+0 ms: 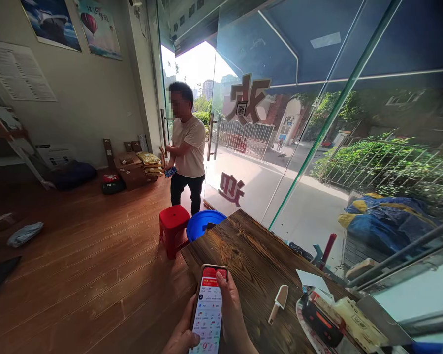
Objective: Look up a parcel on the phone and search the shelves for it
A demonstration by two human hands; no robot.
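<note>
A smartphone (208, 314) with a lit screen is held upright in both hands at the bottom middle of the head view. My left hand (184, 329) wraps round its lower left edge, the thumb lying over the bottom of the screen. Along the right edge my right hand (232, 312) grips it, thumb on the upper part of the screen. The screen carries a red banner and rows of small icons. Beneath and beyond the hands stretches a dark wooden table (239, 246). A small knife (279, 302), its blade light-edged and brownish, lies on the table right of my right hand.
A person (187, 142) holding a phone stands at the glass door (243, 162). Nearer are a red stool (173, 226) and a blue tub (206, 223). Cardboard boxes (133, 172) and yellow packages (149, 160) sit by the wall. A black-and-orange device (323, 317) lies at the table's right.
</note>
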